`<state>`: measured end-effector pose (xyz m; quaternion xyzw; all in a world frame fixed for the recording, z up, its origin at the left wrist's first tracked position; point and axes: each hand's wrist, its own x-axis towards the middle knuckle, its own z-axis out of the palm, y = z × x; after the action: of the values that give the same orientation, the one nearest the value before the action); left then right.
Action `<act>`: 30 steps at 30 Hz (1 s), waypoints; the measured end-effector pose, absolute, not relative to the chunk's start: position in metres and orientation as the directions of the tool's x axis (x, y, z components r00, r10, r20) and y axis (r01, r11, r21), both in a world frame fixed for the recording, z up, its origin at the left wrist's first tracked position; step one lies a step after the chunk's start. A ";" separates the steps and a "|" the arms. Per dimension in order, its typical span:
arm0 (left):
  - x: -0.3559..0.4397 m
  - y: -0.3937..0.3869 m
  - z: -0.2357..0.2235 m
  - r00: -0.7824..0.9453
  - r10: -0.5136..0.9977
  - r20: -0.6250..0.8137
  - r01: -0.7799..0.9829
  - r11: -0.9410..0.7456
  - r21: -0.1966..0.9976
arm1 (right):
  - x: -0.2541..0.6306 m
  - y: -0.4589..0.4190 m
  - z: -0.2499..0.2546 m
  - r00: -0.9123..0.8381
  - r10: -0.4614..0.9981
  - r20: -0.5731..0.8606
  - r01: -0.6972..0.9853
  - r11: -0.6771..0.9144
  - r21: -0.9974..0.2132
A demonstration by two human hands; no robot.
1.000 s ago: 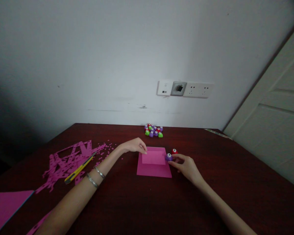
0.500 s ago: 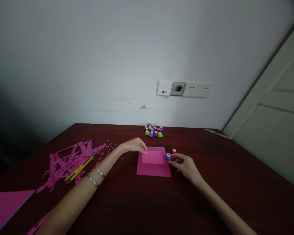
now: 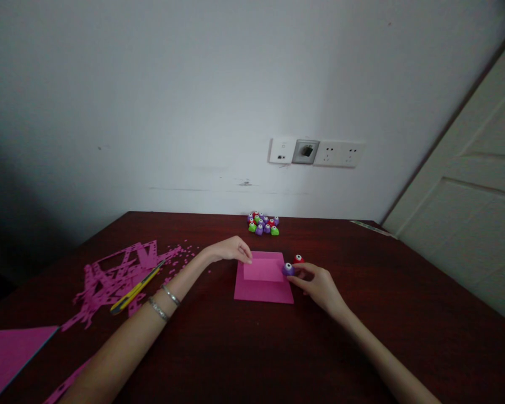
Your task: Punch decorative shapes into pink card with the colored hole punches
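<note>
Several perforated pink strips (image 3: 109, 286) are lying tangled at my left, with a yellow cutter (image 3: 137, 289) resting across them and pink bits (image 3: 175, 264) scattering beyond. My left hand (image 3: 231, 249) is curling its fingers together and pinching the upper left corner of the smaller pink sheet (image 3: 264, 269), probably steadying it. That sheet is sitting over a larger pink sheet (image 3: 263, 293), directly before me. At its right edge, my right thumb and forefinger are pinching a purple eye-topped piece (image 3: 288, 270) from the side, likely leaving its top uncovered. My right hand (image 3: 322, 286) is reaching beside a red piece (image 3: 298, 258).

Everything is resting on a dark reddish table (image 3: 219, 348); coloured pieces (image 3: 260, 229) are clustering near its back edge. Behind, a pale wall (image 3: 193, 84) is carrying sockets (image 3: 336, 154), and a panelled door (image 3: 480, 196) is standing at right.
</note>
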<state>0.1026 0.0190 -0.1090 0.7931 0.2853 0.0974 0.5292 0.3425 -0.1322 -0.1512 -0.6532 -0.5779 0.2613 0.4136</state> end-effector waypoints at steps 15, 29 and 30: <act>0.101 0.021 -0.112 0.804 0.574 -0.154 0.355 -0.255 0.900 | 0.340 -0.135 -0.146 0.166 0.974 0.153 0.577 0.030 -0.817; 0.104 0.021 -0.116 0.808 0.570 -0.150 0.359 -0.274 0.892 | 0.339 -0.134 -0.150 0.114 0.988 0.103 0.526 0.028 -0.850; 0.105 0.021 -0.116 0.811 0.565 -0.151 0.356 -0.273 0.894 | 0.339 -0.134 -0.150 0.108 0.989 0.103 0.530 0.030 -0.847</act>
<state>0.1046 0.0210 -0.1157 0.7916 0.2910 0.0989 0.5281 0.3393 -0.1336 -0.1503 -0.6323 -0.6006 0.2918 0.3928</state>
